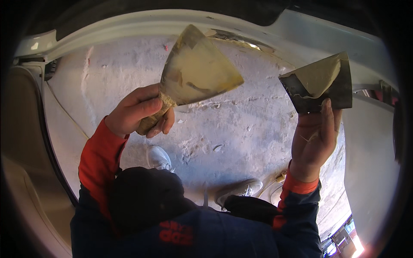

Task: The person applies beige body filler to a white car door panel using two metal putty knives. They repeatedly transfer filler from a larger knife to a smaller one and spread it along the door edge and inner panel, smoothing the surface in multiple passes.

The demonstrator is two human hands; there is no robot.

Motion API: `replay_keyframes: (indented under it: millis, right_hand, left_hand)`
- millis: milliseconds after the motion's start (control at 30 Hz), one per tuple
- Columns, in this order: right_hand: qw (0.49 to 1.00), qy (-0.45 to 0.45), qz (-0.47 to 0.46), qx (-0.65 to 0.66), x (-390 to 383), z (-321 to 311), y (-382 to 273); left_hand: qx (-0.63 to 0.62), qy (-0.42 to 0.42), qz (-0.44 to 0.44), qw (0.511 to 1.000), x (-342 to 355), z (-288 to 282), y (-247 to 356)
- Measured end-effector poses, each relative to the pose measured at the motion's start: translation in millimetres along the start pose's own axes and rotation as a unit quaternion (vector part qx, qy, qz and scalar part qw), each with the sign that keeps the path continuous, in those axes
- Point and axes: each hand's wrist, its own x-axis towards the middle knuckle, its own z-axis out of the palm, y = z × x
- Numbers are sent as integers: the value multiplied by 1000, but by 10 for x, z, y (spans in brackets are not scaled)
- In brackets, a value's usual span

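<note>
My left hand (140, 111) is wrapped round the short, crusted handle of a wide putty knife (202, 69). Beige filler coats most of its fan-shaped blade, which points up and to the right. On the right, my right hand (316, 135) grips a dark flat spreader (340, 95) by its lower edge, thumb on the near face. A smooth layer of beige filler (319, 77) covers the upper part of that spreader. The two tools are held apart, with a gap between them. Both are raised above the floor, near a pale car sill (129, 26).
The sill curves across the far side, with a dull, patchy area (241, 39) on it. An open car door (21, 124) stands at the left, and a pale panel (368, 159) at the right. My shoes (159, 158) are on the stained concrete floor (241, 133), where a cable runs at the left.
</note>
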Motion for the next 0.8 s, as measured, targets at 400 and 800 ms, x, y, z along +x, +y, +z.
replay_keyframes:
  millis: [400,800]
  right_hand:
    - [999,-45,-9,13,49,313,-322]
    - [992,-122,-38,-2,-179,500,-174]
  left_hand:
    - [4,-106,-67,992,352,458,92]
    - [-46,-87,-7,995,427,559,-31]
